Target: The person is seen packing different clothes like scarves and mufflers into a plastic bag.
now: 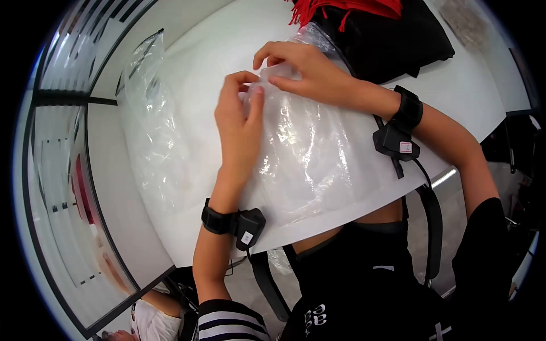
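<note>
A clear plastic bag lies flat on the white table in front of me, its glossy surface creased and catching the light. My left hand pinches the bag's far left corner, thumb and fingers curled around the film. Just to the right of it, my right hand reaches across from the other side, its bent fingers and thumb closed on the same corner. Part of the film shows between the two hands; the exact contact of the fingertips is partly hidden.
Another clear plastic bag lies along the table's left side. At the far right sit a folded black cloth item and a red fringed textile. A glass partition borders the left; another person sits beyond it.
</note>
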Motion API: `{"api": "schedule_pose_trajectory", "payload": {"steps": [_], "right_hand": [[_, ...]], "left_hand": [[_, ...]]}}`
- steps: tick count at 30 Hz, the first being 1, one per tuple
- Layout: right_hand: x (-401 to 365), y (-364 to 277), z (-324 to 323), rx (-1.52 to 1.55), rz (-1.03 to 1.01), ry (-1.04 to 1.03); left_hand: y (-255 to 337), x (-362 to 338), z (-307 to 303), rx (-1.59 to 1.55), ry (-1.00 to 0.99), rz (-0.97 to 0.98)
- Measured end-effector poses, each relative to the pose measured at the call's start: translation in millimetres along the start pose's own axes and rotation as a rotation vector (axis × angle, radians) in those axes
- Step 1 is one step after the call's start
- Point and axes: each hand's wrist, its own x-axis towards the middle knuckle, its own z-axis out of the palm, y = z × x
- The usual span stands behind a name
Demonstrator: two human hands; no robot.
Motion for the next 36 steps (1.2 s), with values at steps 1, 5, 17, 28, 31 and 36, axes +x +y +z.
{"api": "schedule_pose_trajectory", "payload": {"steps": [1,5,17,28,31,36], "right_hand": [[0,-3,-4,0.002,0.063,-0.042],[1,-8,-5,0.169,0.087,0.028],[-1,-11,-2,-0.086,-0.115,0.048],[-3,-7,1,0.102,0.164,0.061],[-1,-8,-2,0.087,0.24,0.117],[-2,-4,-3,0.244,0.259,0.028]], "left_hand": [[1,-1,3,-0.027,-0.018,-0.027],[4,0,2,-0.081,-0.023,-0.115],[6,2,3,-0.022,0.087,0.022],[7,1,-2,0.348,0.248,0.314],[22,-12,1,0.328,0.229,0.372],[19,-11,16,0.155,-0.035,-0.041]]}}
